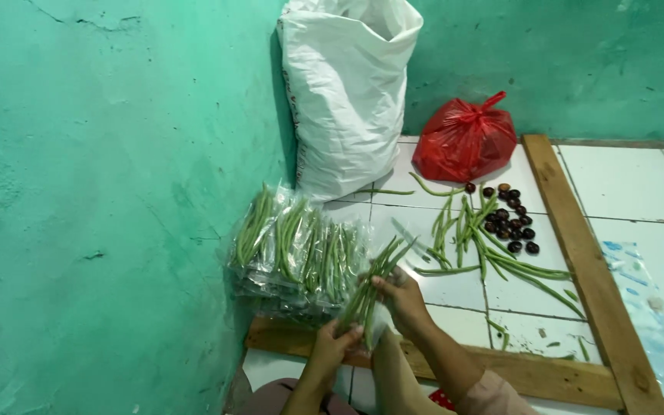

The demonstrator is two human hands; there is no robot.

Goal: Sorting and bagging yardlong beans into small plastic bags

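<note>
With our left hand (pixel 333 343) gripping the clear bag (pixel 369 332) and our right hand (pixel 400 296) closed around the bean bundle (pixel 370 286), we should keep beans aligned, sliding them in evenly.

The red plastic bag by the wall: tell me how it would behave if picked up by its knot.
The red plastic bag looks thin and crinkled, so it would probably sag and change shape. It bulges full, so it may feel fairly heavy. Its tied top should probably keep the contents in.
</note>
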